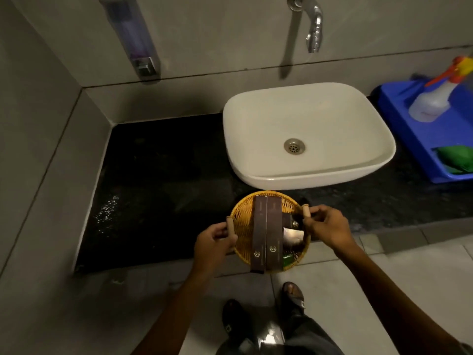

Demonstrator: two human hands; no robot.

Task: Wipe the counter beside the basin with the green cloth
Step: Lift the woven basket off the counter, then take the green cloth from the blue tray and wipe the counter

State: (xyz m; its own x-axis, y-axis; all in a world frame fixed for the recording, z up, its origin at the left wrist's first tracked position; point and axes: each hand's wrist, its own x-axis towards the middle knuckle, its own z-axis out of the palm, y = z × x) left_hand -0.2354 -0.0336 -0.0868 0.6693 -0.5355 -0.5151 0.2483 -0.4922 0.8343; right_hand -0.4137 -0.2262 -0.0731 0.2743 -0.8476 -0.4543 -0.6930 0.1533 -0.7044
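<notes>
**Both hands on the basket**

Your left hand and right hand each grip a wooden handle of the wicker basket at the near counter edge. Beyond sits the white basin. Far right, the green cloth lies in a blue tray.

Dim room: grey tiled walls carry a chrome tap and soap dispenser; pale tiled floor.
</notes>
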